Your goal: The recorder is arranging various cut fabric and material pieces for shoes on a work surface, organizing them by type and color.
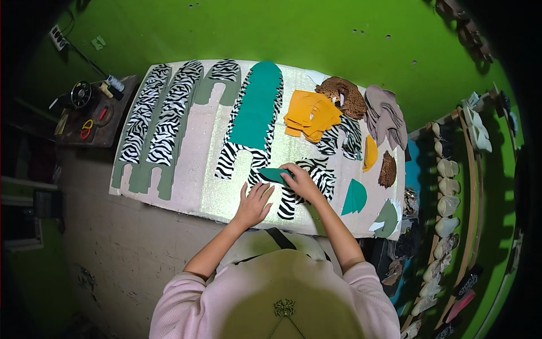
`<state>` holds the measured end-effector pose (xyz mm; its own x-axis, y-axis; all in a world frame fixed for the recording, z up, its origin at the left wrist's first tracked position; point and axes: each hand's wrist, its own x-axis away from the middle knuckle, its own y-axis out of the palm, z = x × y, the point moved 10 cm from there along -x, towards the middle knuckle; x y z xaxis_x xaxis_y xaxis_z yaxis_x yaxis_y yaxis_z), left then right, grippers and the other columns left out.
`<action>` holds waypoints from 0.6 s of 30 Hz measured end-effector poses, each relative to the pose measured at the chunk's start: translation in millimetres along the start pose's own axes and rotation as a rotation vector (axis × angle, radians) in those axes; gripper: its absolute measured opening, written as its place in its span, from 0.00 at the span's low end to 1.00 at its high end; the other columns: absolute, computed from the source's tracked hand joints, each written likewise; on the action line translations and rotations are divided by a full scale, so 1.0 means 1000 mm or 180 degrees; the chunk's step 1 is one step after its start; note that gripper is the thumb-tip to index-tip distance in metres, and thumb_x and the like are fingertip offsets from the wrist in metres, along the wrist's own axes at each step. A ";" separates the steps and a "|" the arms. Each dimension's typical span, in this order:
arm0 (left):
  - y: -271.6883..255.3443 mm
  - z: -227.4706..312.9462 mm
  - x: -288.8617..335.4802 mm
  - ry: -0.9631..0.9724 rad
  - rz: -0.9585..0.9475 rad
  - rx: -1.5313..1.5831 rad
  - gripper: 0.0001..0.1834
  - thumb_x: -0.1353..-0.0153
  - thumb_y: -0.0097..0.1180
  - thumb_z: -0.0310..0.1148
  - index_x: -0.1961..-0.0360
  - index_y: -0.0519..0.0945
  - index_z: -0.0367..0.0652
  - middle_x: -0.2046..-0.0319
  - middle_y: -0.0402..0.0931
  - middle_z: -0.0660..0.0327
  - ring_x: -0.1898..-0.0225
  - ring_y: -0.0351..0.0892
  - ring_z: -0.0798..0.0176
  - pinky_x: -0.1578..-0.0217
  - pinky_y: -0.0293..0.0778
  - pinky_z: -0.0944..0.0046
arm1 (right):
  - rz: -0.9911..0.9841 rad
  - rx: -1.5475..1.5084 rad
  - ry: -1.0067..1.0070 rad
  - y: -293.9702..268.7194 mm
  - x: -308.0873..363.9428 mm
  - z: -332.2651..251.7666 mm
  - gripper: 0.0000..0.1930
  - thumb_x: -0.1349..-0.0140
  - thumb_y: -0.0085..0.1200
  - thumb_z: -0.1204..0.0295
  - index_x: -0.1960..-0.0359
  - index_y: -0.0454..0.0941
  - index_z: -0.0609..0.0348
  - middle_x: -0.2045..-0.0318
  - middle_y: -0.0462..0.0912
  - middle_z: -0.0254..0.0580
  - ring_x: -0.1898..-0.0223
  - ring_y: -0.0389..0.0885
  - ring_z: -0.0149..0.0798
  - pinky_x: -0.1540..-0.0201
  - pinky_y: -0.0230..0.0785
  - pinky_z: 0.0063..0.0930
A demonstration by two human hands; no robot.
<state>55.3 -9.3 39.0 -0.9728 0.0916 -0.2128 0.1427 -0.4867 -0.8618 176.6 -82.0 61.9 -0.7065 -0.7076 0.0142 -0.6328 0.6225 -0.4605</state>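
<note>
- Fingers of the right hand (302, 183) are pinched on the right end of a thin, dark teal-green, curved-edged piece of sheet material (274, 174).
- Its pointed left end is left free, over black-and-white zebra-striped pieces (287, 205) on the pale, shimmering tabletop (223, 201).
- The left hand (252, 208) is held palm down, fingers spread, just on the near side of the teal-green piece; whether it is touched by the fingertips cannot be told.

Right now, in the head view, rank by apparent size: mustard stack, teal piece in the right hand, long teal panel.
Long teal panel
Mustard stack
Teal piece, partly covered by the right hand
</note>
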 end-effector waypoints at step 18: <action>0.027 0.004 -0.005 -0.0324 0.0008 -0.1015 0.30 0.41 0.51 0.44 0.36 0.65 0.59 0.45 0.69 0.60 0.42 0.65 0.53 0.41 0.48 0.33 | -0.1214 0.0492 0.0148 0.033 -0.050 0.059 0.11 0.37 0.53 0.68 0.58 0.75 0.62 0.75 0.78 0.41 0.73 0.73 0.30 0.68 0.67 0.27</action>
<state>63.6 -25.9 18.5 -0.9833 -0.0042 -0.1818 0.1793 -0.1890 -0.9655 209.7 -45.6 -6.8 -0.4464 -0.8598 0.2479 -0.7993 0.2587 -0.5423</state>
